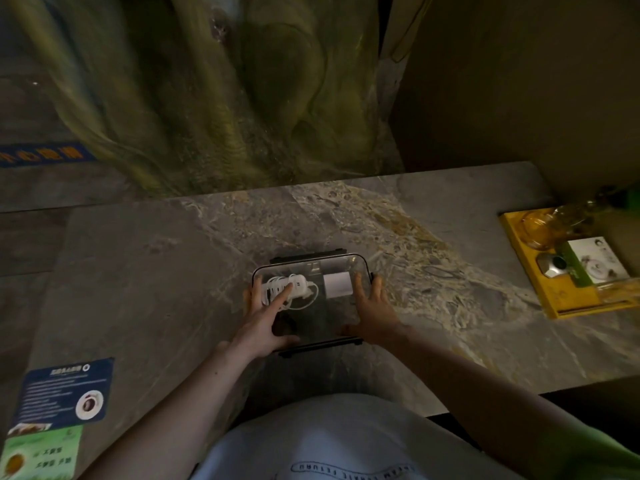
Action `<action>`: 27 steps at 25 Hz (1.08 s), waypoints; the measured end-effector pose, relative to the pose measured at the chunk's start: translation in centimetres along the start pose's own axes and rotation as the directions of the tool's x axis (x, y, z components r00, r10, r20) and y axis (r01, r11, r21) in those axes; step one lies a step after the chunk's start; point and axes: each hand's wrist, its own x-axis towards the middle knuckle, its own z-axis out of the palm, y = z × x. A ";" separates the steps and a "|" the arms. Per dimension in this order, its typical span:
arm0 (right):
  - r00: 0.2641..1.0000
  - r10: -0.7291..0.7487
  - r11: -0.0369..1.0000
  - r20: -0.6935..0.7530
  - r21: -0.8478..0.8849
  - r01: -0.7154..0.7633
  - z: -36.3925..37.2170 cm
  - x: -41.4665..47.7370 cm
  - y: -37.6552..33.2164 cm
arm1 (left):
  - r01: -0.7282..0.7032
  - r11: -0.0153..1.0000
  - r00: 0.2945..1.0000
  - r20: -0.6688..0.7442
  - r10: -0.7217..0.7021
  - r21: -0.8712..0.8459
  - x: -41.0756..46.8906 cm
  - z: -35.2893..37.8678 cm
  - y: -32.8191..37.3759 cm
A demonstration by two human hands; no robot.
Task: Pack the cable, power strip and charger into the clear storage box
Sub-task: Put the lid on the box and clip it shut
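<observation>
Blue card point(64, 393) near left on the counter point(156, 271); left hand point(265, 317) spread flat on the clear storage box point(322, 323), over the power strip point(277, 287) and cable point(308, 301) inside; charger point(337, 285) inside too, right half; right hand point(372, 306) also spread flat on top; yellow tray point(561, 296) far right

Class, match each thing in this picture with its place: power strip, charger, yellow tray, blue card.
Things:
1. power strip
2. charger
3. yellow tray
4. blue card

Places:
A. far right side of the table
B. left part of the box
C. near left side of the table
D. right part of the box

Pairs: 1-B, 2-D, 3-A, 4-C
</observation>
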 end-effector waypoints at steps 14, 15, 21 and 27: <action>0.981 -0.041 0.988 0.191 -0.140 0.069 -2.0 -1.1 0.4 | 0.062 0.955 0.939 0.307 -0.154 0.290 -0.6 -1.5 1.2; 0.981 -0.040 0.986 0.187 -0.149 0.069 -2.0 -1.1 0.4 | 0.063 0.956 0.939 0.307 -0.154 0.287 -0.5 -1.4 1.1; 0.987 -0.033 0.976 0.155 -0.209 0.065 -1.7 -1.1 0.4 | 0.054 0.949 0.949 0.281 -0.146 0.312 -0.7 -1.1 1.1; 0.993 -0.058 0.976 0.107 -0.202 0.079 -1.3 -1.5 0.8 | 0.063 0.945 0.965 0.223 -0.140 0.322 -0.5 -0.3 0.6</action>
